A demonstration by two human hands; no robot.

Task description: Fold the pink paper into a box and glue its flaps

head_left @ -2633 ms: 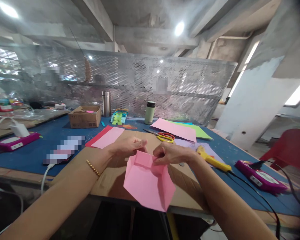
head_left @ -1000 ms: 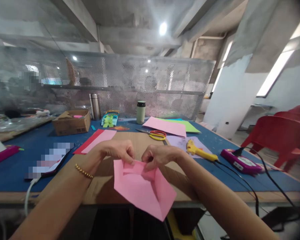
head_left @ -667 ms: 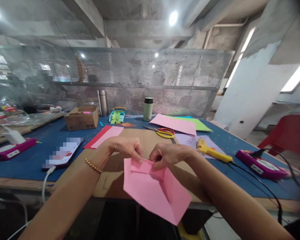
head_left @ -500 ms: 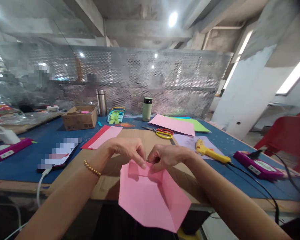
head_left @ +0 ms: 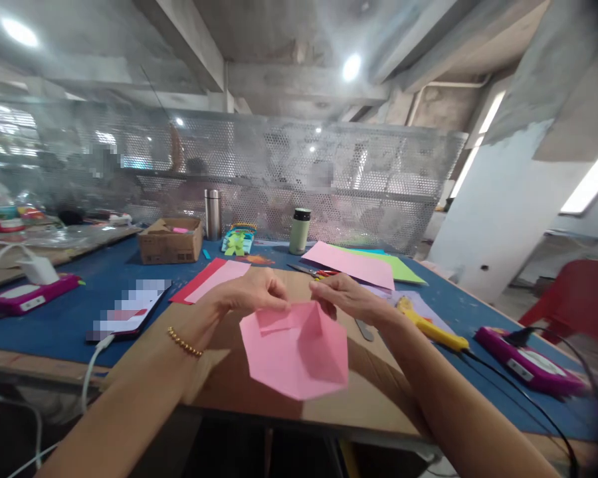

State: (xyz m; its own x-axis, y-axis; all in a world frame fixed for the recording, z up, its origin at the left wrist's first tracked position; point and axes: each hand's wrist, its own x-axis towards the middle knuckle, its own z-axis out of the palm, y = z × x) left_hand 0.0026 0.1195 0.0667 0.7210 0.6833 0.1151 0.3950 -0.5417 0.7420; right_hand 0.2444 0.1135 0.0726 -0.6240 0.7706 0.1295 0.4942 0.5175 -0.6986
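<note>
My left hand (head_left: 264, 292) pinches the top edge of a folded sheet of pink paper (head_left: 299, 358), thumb in front. The paper is tilted up above a brown cardboard sheet, with creased flaps standing along its top and right side. At its upper right corner is my right hand (head_left: 343, 295), fingers loosely bent and apart, the lower ones partly behind the paper. Whether they touch it, I cannot tell. A grey metal strip (head_left: 363, 330) lies on the cardboard (head_left: 219, 378) beneath my right hand. Scissors (head_left: 323, 273) lie just beyond, partly hidden.
A yellow glue gun (head_left: 431, 328) with a black cord and a purple power strip (head_left: 531, 358) are at right. Pink paper (head_left: 351, 263) and green sheets lie behind. A phone (head_left: 132, 312), cardboard box (head_left: 172, 242), steel flask (head_left: 212, 214) and green bottle (head_left: 299, 232) stand or lie around.
My right hand has loosened its pinch on the paper's top edge and shifted up and right. The paper has tilted and its near edge has risen. The view has tipped slightly upward.
</note>
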